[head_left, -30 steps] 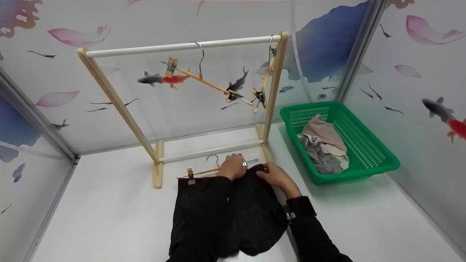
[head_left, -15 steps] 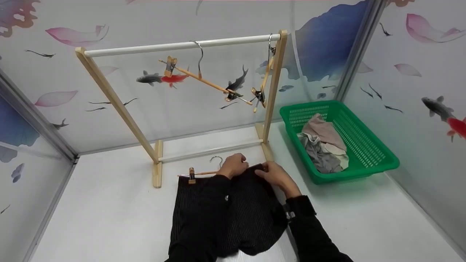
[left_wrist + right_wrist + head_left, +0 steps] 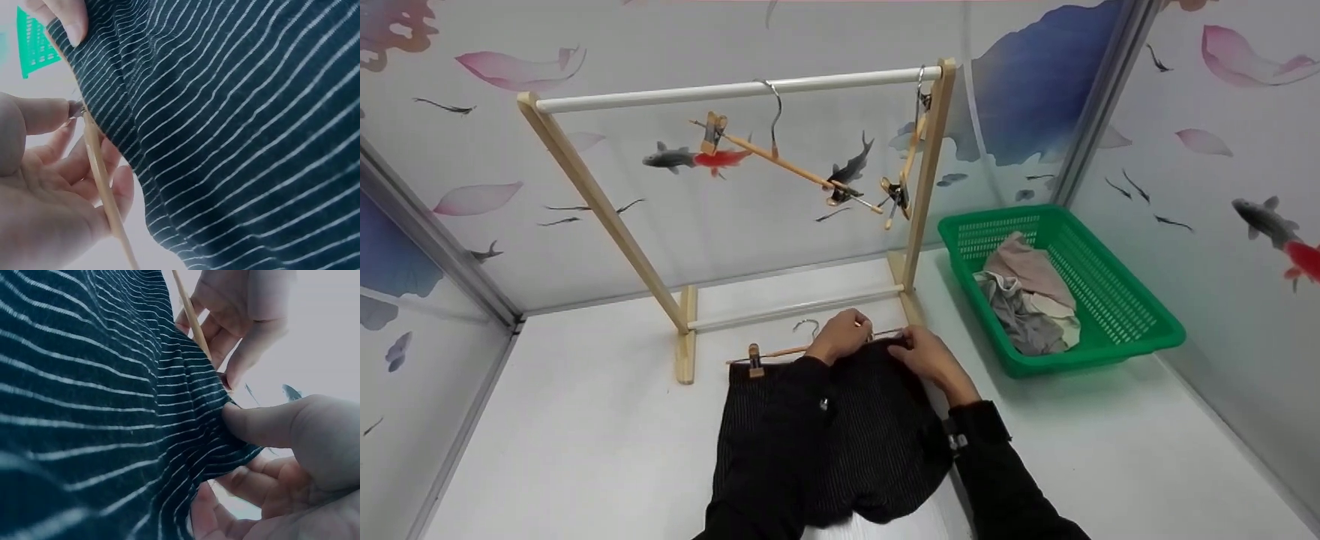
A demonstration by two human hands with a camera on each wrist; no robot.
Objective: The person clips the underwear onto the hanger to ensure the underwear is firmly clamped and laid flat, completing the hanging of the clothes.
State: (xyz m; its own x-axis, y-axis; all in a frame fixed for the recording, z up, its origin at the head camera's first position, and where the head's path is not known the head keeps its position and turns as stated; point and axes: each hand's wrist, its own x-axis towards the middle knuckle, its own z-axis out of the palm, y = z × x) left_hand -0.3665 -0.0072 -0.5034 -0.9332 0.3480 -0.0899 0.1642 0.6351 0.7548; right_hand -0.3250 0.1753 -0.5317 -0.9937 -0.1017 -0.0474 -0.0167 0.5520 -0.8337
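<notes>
A black garment with thin white stripes (image 3: 877, 435) lies on the white tabletop. Along its top edge runs a wooden hanger (image 3: 786, 351), and a clip (image 3: 755, 363) grips the garment's left corner. My left hand (image 3: 840, 337) is at the hanger's right half; in the left wrist view its thumb and a finger pinch a small clip (image 3: 76, 108) beside the wooden bar (image 3: 101, 169). My right hand (image 3: 931, 358) pinches the waistband near its right corner, the thumb (image 3: 253, 423) on top of the cloth. Fingers and cloth partly hide the right clip.
Behind the hands stands a wooden rack with a white top rail (image 3: 660, 97). Two clip hangers hang from it, one mid-rail (image 3: 795, 171) and one by the right post (image 3: 911, 157). A green basket (image 3: 1117, 277) holding crumpled pink and grey clothes (image 3: 1031, 300) stands at right.
The hanger's rod end, hidden half a second ago, shows again between the hands. My left hand has shifted slightly, while the right still pinches the waistband.
</notes>
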